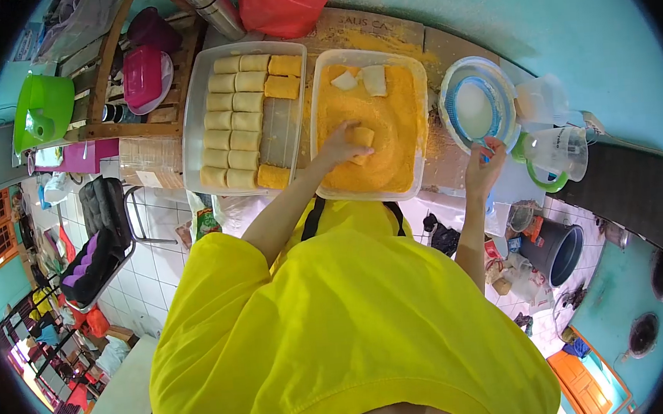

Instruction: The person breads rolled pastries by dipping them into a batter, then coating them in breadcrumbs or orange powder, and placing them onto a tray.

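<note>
My left hand (339, 146) is in a plastic tub (423, 124) of orange breadcrumbs (390, 160), its fingers closed round a crumb-dusted roll (362, 137). Two white, wet-looking pieces (373, 81) lie on the crumbs at the tub's far side. My right hand (487, 161) pinches the blue handle of a strainer (454, 114), which sits in a round bowl (453, 75) with white liquid. Left of the tub, a clear tray (283, 126) holds rows of pale rolls (247, 101) and several orange crumb-coated rolls (283, 87).
Right of the bowl stand a clear measuring jug (562, 152) and a green-handled container (549, 180). A red plastic bag (283, 6) and a steel flask (214, 11) are behind the tray. A wooden rack (130, 129) stands at left, a dark bin (557, 249) below right.
</note>
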Action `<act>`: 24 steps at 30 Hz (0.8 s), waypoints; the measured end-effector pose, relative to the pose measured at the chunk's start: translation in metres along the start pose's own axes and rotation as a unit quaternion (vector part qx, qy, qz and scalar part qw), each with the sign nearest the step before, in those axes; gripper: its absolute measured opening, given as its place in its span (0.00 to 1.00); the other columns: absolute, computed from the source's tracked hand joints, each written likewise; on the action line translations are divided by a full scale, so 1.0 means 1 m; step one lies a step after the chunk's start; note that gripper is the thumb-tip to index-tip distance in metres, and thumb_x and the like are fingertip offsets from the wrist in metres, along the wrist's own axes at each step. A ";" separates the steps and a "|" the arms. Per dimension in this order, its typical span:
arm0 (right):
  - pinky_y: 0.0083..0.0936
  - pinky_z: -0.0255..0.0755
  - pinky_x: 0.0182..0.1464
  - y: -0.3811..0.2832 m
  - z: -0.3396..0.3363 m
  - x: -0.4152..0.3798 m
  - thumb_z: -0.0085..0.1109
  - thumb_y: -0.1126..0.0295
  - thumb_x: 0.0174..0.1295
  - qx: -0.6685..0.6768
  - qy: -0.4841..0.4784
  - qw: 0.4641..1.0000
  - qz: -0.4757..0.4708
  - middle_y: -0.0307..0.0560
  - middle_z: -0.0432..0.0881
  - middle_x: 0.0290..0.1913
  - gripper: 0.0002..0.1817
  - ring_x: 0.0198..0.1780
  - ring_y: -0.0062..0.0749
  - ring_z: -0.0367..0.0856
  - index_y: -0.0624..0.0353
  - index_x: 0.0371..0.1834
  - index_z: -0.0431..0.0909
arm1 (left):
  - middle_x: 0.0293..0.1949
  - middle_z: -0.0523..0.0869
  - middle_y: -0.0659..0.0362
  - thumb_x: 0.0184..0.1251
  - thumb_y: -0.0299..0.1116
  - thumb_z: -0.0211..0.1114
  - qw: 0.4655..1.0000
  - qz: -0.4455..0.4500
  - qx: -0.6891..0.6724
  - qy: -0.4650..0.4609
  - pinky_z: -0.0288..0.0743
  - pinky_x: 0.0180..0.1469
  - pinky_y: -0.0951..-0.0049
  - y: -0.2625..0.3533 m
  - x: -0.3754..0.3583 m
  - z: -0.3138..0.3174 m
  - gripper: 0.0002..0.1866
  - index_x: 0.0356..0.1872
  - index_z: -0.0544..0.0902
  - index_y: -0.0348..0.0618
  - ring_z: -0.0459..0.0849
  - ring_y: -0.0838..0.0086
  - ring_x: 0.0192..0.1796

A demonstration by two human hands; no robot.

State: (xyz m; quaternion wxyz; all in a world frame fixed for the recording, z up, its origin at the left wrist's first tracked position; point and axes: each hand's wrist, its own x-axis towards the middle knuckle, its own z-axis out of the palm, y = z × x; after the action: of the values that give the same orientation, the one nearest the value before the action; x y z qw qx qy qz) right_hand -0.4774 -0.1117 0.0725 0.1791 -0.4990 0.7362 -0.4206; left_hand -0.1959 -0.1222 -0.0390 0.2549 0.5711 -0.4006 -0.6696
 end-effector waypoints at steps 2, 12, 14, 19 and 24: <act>0.23 0.71 0.37 -0.003 0.005 0.000 0.59 0.74 0.57 -0.014 -0.026 1.000 0.001 0.49 0.69 0.48 0.16 0.43 0.30 0.76 0.60 0.49 0.69 | 0.55 0.76 0.48 0.37 0.40 0.80 0.985 0.031 0.158 0.056 0.69 0.59 0.65 0.002 -0.004 -0.001 0.46 0.61 0.67 0.39 0.76 0.61 0.58; 0.22 0.71 0.35 -0.002 0.009 0.007 0.59 0.75 0.56 -0.045 -0.118 0.992 0.004 0.48 0.70 0.47 0.17 0.41 0.29 0.77 0.57 0.50 0.70 | 0.52 0.79 0.49 0.50 0.50 0.70 0.872 0.218 0.380 0.220 0.69 0.58 0.60 -0.015 0.034 -0.004 0.33 0.57 0.74 0.45 0.76 0.56 0.54; 0.22 0.71 0.35 -0.002 0.010 0.009 0.59 0.75 0.56 -0.051 -0.132 0.990 -0.006 0.48 0.70 0.47 0.18 0.40 0.30 0.76 0.56 0.50 0.70 | 0.52 0.79 0.49 0.46 0.51 0.72 0.928 0.146 0.337 0.065 0.68 0.59 0.60 -0.006 0.037 -0.022 0.36 0.57 0.74 0.43 0.76 0.56 0.55; 0.25 0.71 0.37 0.008 0.019 0.007 0.57 0.76 0.55 -0.054 -0.165 0.984 -0.025 0.51 0.70 0.49 0.19 0.39 0.31 0.76 0.56 0.52 0.70 | 0.57 0.75 0.44 0.35 0.50 0.77 0.941 0.078 0.329 0.015 0.63 0.64 0.63 -0.001 0.022 -0.025 0.45 0.59 0.73 0.39 0.73 0.57 0.60; 0.26 0.72 0.39 -0.015 0.026 0.004 0.52 0.77 0.55 -0.063 -0.218 0.973 -0.037 0.51 0.69 0.50 0.19 0.36 0.31 0.76 0.57 0.52 0.70 | 0.51 0.77 0.46 0.32 0.45 0.79 0.934 0.111 0.333 -0.065 0.67 0.59 0.63 0.004 0.019 -0.032 0.44 0.58 0.73 0.41 0.75 0.56 0.57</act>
State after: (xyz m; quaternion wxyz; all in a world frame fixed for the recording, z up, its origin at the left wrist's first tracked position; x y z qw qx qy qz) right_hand -0.4522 -0.1294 0.0701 0.2877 -0.6160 0.6853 -0.2611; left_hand -0.1690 -0.1476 -0.0470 0.0959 0.5301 -0.6776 -0.5007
